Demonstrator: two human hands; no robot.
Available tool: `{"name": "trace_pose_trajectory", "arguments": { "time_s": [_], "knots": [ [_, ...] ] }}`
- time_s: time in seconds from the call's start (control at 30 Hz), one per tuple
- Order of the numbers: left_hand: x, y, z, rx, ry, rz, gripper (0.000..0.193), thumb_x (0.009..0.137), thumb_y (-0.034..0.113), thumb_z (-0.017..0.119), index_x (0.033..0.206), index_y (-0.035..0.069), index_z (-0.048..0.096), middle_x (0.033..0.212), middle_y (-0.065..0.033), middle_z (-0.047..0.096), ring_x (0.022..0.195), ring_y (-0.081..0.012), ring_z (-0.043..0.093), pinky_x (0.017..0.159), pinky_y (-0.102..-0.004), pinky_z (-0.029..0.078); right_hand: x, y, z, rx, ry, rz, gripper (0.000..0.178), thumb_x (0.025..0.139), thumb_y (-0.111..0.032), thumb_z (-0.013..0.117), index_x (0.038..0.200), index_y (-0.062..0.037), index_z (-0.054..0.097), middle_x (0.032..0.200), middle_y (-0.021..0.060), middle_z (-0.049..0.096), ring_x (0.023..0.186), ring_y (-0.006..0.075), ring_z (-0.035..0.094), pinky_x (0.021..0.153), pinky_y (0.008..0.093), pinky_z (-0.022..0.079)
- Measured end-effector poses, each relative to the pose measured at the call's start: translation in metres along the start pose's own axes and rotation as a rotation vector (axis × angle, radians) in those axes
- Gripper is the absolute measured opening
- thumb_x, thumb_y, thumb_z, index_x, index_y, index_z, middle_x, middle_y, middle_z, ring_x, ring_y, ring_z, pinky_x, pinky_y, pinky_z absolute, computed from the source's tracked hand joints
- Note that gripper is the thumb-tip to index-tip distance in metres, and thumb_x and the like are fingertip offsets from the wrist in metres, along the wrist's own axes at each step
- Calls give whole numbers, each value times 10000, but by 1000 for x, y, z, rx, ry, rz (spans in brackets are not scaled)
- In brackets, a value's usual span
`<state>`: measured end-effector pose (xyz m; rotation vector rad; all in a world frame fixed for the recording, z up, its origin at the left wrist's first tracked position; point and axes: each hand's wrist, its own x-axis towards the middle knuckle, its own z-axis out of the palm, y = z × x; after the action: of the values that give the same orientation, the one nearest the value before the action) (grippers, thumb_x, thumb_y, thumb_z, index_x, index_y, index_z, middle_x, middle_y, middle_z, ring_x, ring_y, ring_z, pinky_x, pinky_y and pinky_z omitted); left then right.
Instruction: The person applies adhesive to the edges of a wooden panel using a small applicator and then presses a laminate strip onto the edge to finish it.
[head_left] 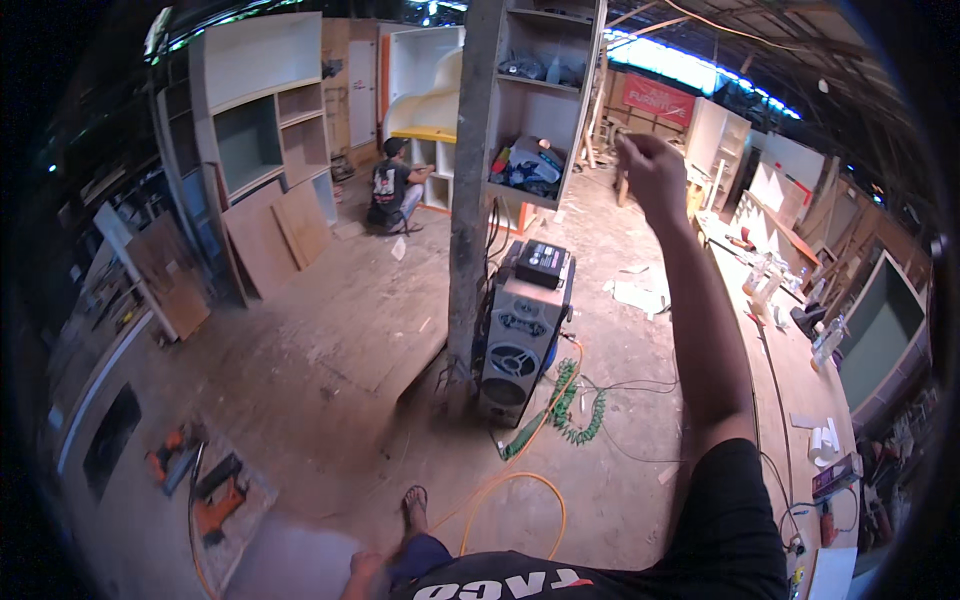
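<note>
My right arm is raised high on the right, its hand (655, 178) up in front of the far part of the workshop. Its fingers are curled closed; whatever they might hold is too small to make out. Low at the bottom edge, my left hand (364, 572) is closed at the right edge of a pale, blurred flat panel (290, 560). Part of that hand and of the panel is cut off by the frame. Left of the panel, an orange and black power tool (218, 505) and a second orange tool (168, 455) lie on a board.
A concrete post (470, 200) stands ahead, with a tall speaker (518, 340) beside it. A green coiled hose (578, 415) and an orange hose (540, 480) cross the floor. A long workbench (790, 420) runs along the right. Farther back, a person (395, 190) squats by a white cabinet (445, 160).
</note>
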<state>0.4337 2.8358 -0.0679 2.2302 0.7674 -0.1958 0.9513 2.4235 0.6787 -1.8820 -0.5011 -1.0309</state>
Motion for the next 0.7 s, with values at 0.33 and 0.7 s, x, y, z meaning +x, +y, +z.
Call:
{"name": "trace_pose_trajectory", "arguments": {
  "time_s": [0.33, 0.7],
  "knots": [
    [291, 162, -33, 260, -540, -216, 495, 924, 465, 545, 1172, 98, 768, 1229, -194, 724, 1195, -326, 676, 1054, -449, 499, 227, 20, 119, -278, 11, 63, 226, 939, -198, 774, 1083, -24, 790, 842, 65, 769, 685, 117, 693, 624, 274, 552],
    [421, 302, -111, 29, -376, 213, 500, 976, 420, 586, 1237, 5, 686, 1234, -229, 700, 1148, -348, 675, 1000, -463, 513, 335, 83, 203, -985, -52, 76, 299, 862, -304, 698, 1101, -151, 791, 1131, 206, 749, 1106, 347, 722, 917, 429, 592]
  ]
}}
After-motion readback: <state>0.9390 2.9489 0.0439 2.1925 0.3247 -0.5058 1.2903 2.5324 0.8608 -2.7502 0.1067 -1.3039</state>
